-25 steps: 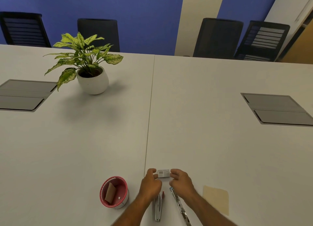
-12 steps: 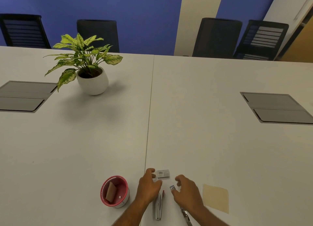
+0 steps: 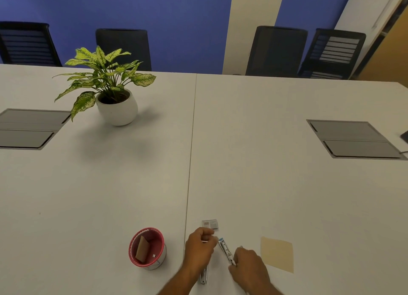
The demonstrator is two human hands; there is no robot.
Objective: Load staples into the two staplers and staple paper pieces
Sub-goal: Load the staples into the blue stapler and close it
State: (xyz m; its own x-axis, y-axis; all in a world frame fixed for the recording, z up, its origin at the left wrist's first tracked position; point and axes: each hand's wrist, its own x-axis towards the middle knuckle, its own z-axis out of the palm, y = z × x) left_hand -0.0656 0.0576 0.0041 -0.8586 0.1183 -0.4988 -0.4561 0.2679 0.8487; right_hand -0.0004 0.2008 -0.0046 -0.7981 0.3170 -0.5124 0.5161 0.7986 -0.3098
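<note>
Now, step in hand: loading staples, judging by the opened stapler and the box lying by it.
Landmark: the staple box (image 3: 210, 224), lying flat on the white tabletop (image 3: 265, 184).
Open stapler (image 3: 227, 252): lying just below and right of the box; its long axis is running diagonally, the blue-tipped front end pointing up-left toward the box, the rear end toward the person.
Right hand (image 3: 248, 267): gripping the stapler's rear end, fingers curled around it.
Left hand (image 3: 199, 248): sitting directly below the box, fingers clenched, seemingly pinching something pale and thin, too small to identify; it is the nearer hand to the front end.
Second stapler (image 3: 204, 277): lying under the left wrist, pointing roughly away from the person.
Paper (image 3: 277, 253): resting well right of the box.
Red cup (image 3: 147, 248): standing left of the box.
</note>
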